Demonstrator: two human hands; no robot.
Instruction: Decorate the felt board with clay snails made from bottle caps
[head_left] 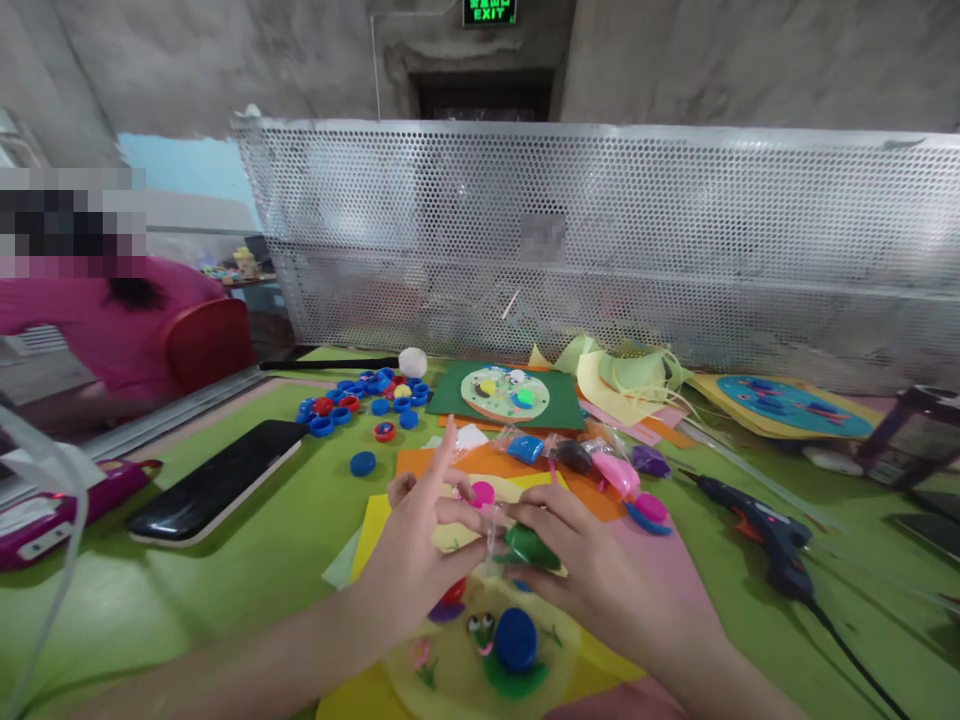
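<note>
My right hand [562, 545] is wrapped round a small clear bag of green modelling clay [531, 546]. My left hand [431, 540] pinches the bag's twisted plastic end between thumb and fingers, its index finger pointing up. Both hands are above a pale round craft picture [450, 680] on yellow paper. On that picture a blue bottle cap [516, 640] sits on green clay beside a small head with two googly eyes. A red cap [453, 592] shows partly behind my left hand, and a pink piece [482, 494] lies just beyond it.
Bagged clay [616, 472] in several colours lies behind my hands. Blue and red bottle caps [322, 425] cluster at left, near a phone [217, 480]. A glue gun [765, 530] with its cord rests at right. A perforated metal panel [465, 240] bounds the table's back. A person in pink sits left.
</note>
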